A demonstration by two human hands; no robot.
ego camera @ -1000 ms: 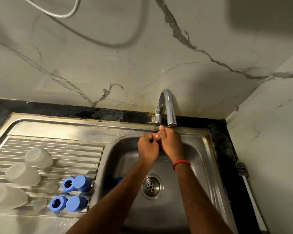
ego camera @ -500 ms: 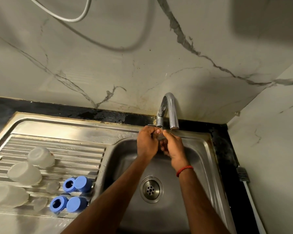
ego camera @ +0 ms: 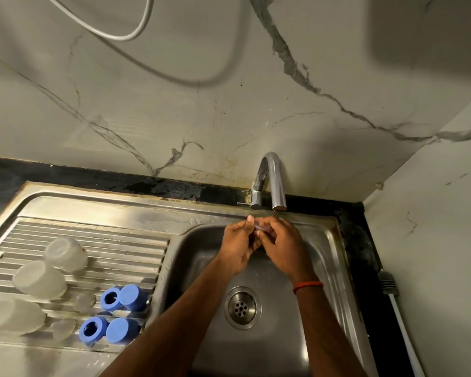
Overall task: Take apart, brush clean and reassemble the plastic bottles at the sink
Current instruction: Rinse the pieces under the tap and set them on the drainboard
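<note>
A small, translucent plastic piece (ego camera: pixel 262 227), too small to identify, is pinched between the curled fingertips of the left hand (ego camera: pixel 238 247) and right hand (ego camera: pixel 282 246), just below the curved chrome tap (ego camera: pixel 271 180) and over the steel sink (ego camera: pixel 325 257). On the ribbed draining board (ego camera: pixel 106 240) lie three cloudy, rounded bottle bodies (ego camera: pixel 40 280) and four matte blue caps (ego camera: pixel 133 297). Behind are a black counter (ego camera: pixel 93 178) and a grey-veined marble wall (ego camera: pixel 229 104).

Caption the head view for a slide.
Left hand and right hand pinch a small translucent part below the tap; blue caps and clear containers lie on the drainboard.
</note>
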